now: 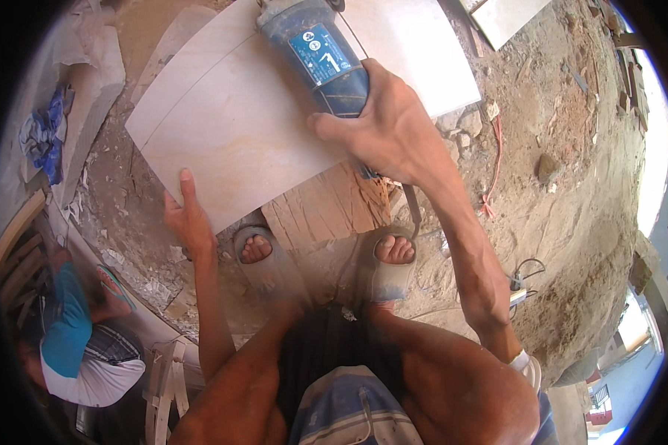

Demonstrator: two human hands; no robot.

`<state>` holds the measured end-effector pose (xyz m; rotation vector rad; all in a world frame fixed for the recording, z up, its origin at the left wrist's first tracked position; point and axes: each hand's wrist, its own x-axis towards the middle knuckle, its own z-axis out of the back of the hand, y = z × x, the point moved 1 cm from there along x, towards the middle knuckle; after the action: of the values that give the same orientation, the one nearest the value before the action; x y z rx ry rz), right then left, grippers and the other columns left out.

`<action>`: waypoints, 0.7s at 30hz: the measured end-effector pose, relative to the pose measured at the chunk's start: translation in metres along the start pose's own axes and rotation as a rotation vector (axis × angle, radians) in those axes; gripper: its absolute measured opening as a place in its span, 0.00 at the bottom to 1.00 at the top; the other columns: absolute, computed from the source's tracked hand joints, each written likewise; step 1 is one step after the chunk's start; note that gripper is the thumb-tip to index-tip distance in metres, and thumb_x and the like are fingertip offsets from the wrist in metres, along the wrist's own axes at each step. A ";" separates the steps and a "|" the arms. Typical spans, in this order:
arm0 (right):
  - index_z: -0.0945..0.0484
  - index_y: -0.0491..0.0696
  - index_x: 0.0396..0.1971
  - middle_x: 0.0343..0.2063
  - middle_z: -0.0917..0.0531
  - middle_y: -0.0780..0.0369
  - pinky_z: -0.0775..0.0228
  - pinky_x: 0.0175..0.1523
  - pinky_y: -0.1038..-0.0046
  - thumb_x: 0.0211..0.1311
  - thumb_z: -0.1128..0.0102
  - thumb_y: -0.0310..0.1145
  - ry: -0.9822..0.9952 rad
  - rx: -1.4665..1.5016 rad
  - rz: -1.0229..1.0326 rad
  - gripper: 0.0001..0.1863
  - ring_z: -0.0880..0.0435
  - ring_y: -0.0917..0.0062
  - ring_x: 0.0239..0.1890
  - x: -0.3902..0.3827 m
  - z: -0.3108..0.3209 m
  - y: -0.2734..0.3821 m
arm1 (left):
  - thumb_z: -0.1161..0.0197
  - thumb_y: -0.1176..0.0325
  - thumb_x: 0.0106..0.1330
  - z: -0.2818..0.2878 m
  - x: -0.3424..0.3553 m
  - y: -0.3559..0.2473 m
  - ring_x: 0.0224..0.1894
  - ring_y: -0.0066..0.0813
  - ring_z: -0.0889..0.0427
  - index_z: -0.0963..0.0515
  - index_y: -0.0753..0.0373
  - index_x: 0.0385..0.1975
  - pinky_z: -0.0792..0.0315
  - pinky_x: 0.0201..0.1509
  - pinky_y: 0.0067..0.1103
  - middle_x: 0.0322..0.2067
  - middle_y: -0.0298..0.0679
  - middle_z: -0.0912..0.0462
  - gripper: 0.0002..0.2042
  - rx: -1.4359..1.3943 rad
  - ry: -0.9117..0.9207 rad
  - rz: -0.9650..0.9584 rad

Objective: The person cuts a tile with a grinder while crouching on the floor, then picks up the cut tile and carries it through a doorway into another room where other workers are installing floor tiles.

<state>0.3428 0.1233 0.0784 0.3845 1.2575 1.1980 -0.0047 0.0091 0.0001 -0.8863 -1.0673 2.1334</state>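
Note:
A large cream tile (237, 148) lies in front of me, propped over a rough wooden block (330, 204). A thin dark line crosses it near the far side. My right hand (386, 122) wraps round the rear body of a blue angle grinder (315, 55), which sits over the tile. The grinder's front end and disc run out of the top of the picture, so the disc is hidden. With the thumb on top and the fingers underneath, my left hand (189, 219) grips the tile's near left edge.
A person (89, 341) in a teal and white top sits at the lower left. A crumpled blue wrapper (52, 133) lies beyond my left hand. On the dirt to the right are a reddish cord (496, 167), a stone (547, 169) and rubble. My sandalled feet (393, 259) flank the block.

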 end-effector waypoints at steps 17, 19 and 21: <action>0.21 0.27 0.57 0.37 0.10 0.45 0.14 0.42 0.60 0.55 0.24 0.52 0.008 -0.019 -0.032 0.42 0.08 0.60 0.36 -0.012 0.004 -0.003 | 0.31 0.53 0.84 -0.001 -0.002 0.001 0.55 0.33 0.10 0.22 0.74 0.69 0.15 0.58 0.29 0.60 0.48 0.12 0.28 -0.010 0.017 -0.003; 0.21 0.28 0.57 0.38 0.10 0.45 0.14 0.42 0.59 0.56 0.24 0.51 0.005 -0.005 -0.030 0.42 0.08 0.60 0.36 -0.015 0.004 -0.004 | 0.31 0.53 0.84 -0.001 -0.001 0.002 0.54 0.33 0.10 0.22 0.74 0.68 0.15 0.58 0.29 0.60 0.48 0.12 0.28 -0.011 0.018 -0.002; 0.22 0.28 0.57 0.38 0.10 0.45 0.14 0.42 0.59 0.56 0.24 0.51 0.007 0.004 -0.034 0.42 0.08 0.60 0.36 -0.017 0.005 -0.004 | 0.31 0.53 0.84 0.000 0.000 0.003 0.54 0.32 0.11 0.21 0.74 0.68 0.16 0.58 0.29 0.60 0.47 0.12 0.28 -0.013 0.020 -0.009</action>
<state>0.3513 0.1088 0.0856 0.3610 1.2686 1.1691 -0.0053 0.0072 -0.0025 -0.9060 -1.0743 2.1084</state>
